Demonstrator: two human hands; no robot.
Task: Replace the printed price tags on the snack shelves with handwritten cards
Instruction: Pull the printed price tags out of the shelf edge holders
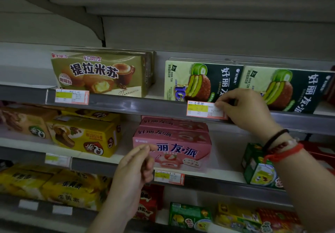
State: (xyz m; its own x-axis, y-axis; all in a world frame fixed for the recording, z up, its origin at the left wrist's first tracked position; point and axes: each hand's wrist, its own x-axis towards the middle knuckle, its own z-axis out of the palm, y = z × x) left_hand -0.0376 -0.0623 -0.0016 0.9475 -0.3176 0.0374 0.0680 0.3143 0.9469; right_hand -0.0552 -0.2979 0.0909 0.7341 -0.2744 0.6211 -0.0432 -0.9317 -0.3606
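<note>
we see our right hand [248, 109] pinching the right end of a price tag [205, 110] on the grey shelf rail [137, 107] — green boxes [203, 80] just behind. our left hand [135, 167] hovers before the pink boxes [172, 142], fingers loosely curled, holding nothing. dim shelving all around.

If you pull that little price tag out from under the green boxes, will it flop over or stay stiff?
The price tag looks like thin paper, so it would probably bend and weigh almost nothing. The right hand pinches only its right end, yet it stays flat, perhaps because the shelf rail backs it. Pulled roughly, it might crease or tear.
</note>
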